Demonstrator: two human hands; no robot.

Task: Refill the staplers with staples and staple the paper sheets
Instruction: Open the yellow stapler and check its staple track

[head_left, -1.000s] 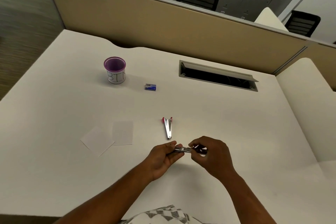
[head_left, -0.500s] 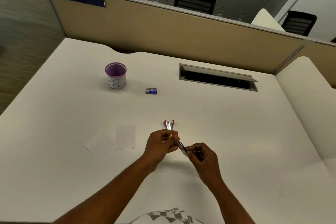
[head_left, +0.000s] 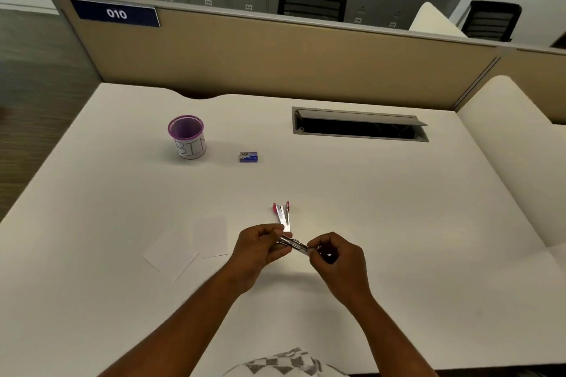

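Both hands hold a small metal stapler (head_left: 294, 244) just above the white desk (head_left: 398, 223). My left hand (head_left: 260, 246) grips its left end with curled fingers. My right hand (head_left: 335, 257) pinches its right end, where a dark red part shows. A second stapler (head_left: 282, 215) with red tips lies opened out on the desk just beyond my hands. Two white paper sheets (head_left: 196, 246) lie flat to the left of my left hand. A small blue staple box (head_left: 248, 157) sits farther back.
A purple-rimmed cup marked BIN (head_left: 186, 137) stands at the back left. A grey cable slot (head_left: 360, 124) is open in the desk at the back right. A tan partition (head_left: 291, 61) closes off the far edge.
The stapler in my hands has turned from level to slanting and now lies nearly level again. My hands stayed close together over the same spot. The view has tilted slightly.
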